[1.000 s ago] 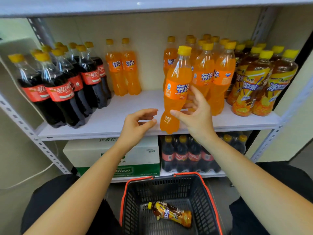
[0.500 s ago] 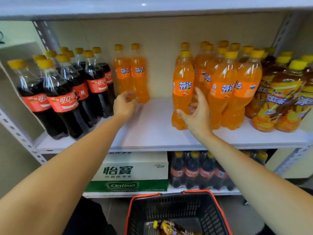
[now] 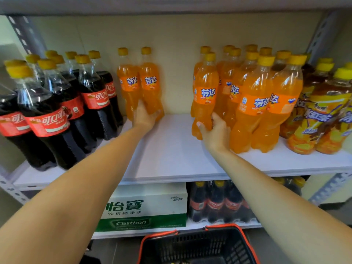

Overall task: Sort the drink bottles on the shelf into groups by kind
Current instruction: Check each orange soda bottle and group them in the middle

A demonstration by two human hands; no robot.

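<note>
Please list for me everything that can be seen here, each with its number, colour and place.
cola bottles: at least eight, dark with red labels, left end of the shelf
orange soda pair: two, orange, at the back beside the cola
orange soda group: about ten, orange, right of the middle
front orange soda bottle: one, orange, left edge of that group
iced tea bottles: several, brown with yellow labels, right end
shelf: one, white
water carton: one, white and green, lower shelf
lower cola bottles: at least three, dark, right of the carton
basket: one, black with red rim, bottom edge
left hand: grips the orange soda pair low down
right hand: grips the front orange soda bottle low down
</note>
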